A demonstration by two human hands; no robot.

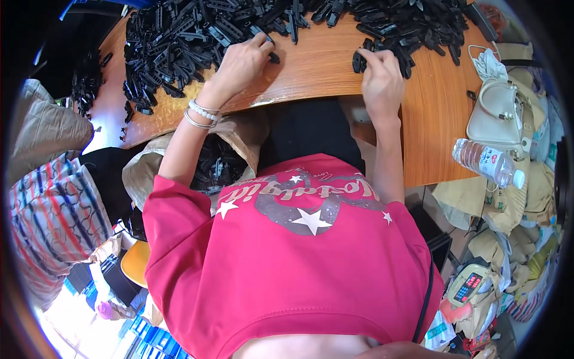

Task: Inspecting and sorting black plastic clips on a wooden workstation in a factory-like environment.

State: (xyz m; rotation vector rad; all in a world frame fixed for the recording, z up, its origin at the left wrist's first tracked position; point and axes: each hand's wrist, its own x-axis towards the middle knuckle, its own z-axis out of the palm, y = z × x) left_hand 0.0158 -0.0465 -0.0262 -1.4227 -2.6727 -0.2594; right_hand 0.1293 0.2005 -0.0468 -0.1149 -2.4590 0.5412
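My left hand [246,64], with bracelets at the wrist, is closed at the edge of a large heap of black plastic parts [179,45]. Its fingertips pinch a small black plastic part [274,58], mostly covered by the hand. To the right, my right hand [384,84] has thumb and fingers together on another black plastic part [359,62]. That one lies by the near edge of a second heap of similar parts [412,27]. The exact kind of these parts is too small to tell.
Both heaps lie on a brown wooden table [323,75]. An open sack [143,170] with black pieces inside stands below its front edge. On the right are a white handbag [496,116], a plastic bottle [485,163] and a digital scale [468,286] among sacks.
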